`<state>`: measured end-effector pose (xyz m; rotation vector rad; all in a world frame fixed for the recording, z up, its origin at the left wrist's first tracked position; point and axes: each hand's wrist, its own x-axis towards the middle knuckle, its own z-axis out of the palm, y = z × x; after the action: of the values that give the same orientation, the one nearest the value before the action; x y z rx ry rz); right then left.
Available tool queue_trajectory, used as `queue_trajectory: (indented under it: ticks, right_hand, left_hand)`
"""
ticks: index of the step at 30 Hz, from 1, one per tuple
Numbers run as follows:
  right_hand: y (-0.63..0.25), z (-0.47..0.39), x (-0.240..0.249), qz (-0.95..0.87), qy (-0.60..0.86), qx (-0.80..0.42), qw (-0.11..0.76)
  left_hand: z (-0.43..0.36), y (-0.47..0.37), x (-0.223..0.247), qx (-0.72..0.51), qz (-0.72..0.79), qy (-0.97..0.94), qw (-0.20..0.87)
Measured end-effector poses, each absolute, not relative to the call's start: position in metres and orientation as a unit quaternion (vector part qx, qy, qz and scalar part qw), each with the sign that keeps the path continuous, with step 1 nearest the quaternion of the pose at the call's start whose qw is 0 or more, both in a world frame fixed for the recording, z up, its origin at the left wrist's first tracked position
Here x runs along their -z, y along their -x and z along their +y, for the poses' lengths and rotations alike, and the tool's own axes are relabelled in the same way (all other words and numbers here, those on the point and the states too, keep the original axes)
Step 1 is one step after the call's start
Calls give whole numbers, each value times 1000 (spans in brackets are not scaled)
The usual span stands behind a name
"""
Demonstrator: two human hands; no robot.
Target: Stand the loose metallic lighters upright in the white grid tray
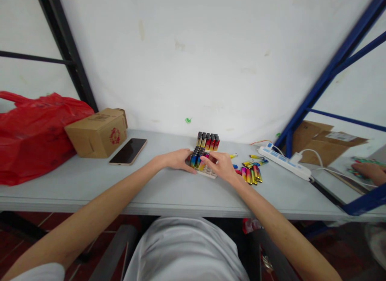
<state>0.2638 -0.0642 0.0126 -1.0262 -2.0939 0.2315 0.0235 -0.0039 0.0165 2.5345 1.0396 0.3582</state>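
Observation:
Several upright lighters (197, 157) with black tops and blue, yellow and pink bodies stand in a pale tray (207, 173) near the middle of the table. My left hand (180, 159) is curved around the left side of this group, touching it. My right hand (221, 164) is over the tray's right part, its thumb and index finger pinched at a pink and yellow lighter (202, 162). Behind them stands a block of red and yellow lighters (208, 141). Loose colourful lighters (251, 173) lie to the right of my right hand.
At left are a phone (128, 151), a cardboard box (98, 134) and a red plastic bag (39, 136). To the right lie a white power strip (284, 162) with cables and a blue metal frame (319, 81); beyond it show cardboard (327, 146) and another person's hand (370, 171).

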Motion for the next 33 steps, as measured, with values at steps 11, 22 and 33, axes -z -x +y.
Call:
queue_trajectory:
  ticks: [11, 22, 33]
  right_hand:
    - [-257, -54, -6, -859, 388, -96, 321]
    - [-253, -49, 8, -828, 412, -113, 364]
    - [-253, -50, -1, -859, 434, -18, 272]
  left_hand:
    - [2, -22, -10, -144, 353, -899, 216]
    - [3, -22, -13, -115, 386, -897, 180]
    - [3, -22, -12, -122, 358, -903, 206]
